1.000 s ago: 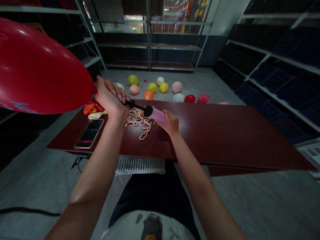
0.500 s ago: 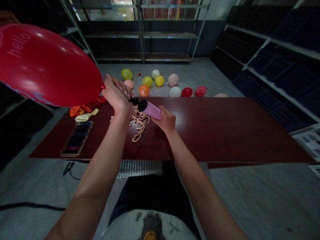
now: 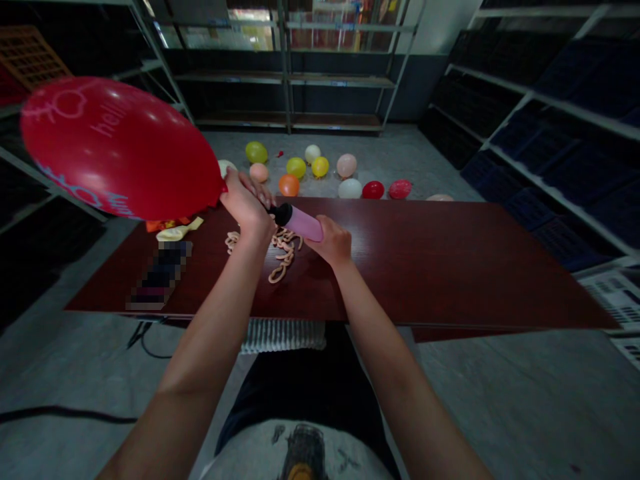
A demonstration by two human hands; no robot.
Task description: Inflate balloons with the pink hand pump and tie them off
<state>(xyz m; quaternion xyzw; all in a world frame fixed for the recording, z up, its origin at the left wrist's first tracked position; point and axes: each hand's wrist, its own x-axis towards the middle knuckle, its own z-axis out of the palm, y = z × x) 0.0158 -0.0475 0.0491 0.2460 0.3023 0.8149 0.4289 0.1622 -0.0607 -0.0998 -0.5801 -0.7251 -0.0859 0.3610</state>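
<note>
My left hand (image 3: 249, 203) is closed round the neck of a large inflated red balloon (image 3: 125, 157), printed with "hello". The balloon stretches out to the left above the table. The black front end of a pink balloon pump (image 3: 306, 224) meets the same hand; its nozzle is hidden by the fingers. My right hand (image 3: 333, 241) is wrapped round the rear of the pump. Beneath the pump, a tangle of long beige uninflated balloons (image 3: 284, 257) lies on the dark red table (image 3: 450, 267).
A blurred-out phone (image 3: 161, 275) lies at the table's left, near a flat pale yellow balloon (image 3: 179, 230) and orange-red ones (image 3: 163, 225). Beyond the table, several inflated balloons (image 3: 296, 167) rest on the floor. Metal shelves (image 3: 287, 80) stand behind, dark crates (image 3: 535, 153) on the right.
The pump's black front cap now sits closer to my left hand, with less black rod showing between them. The red balloon appears further right and lower, as the view has shifted.
</note>
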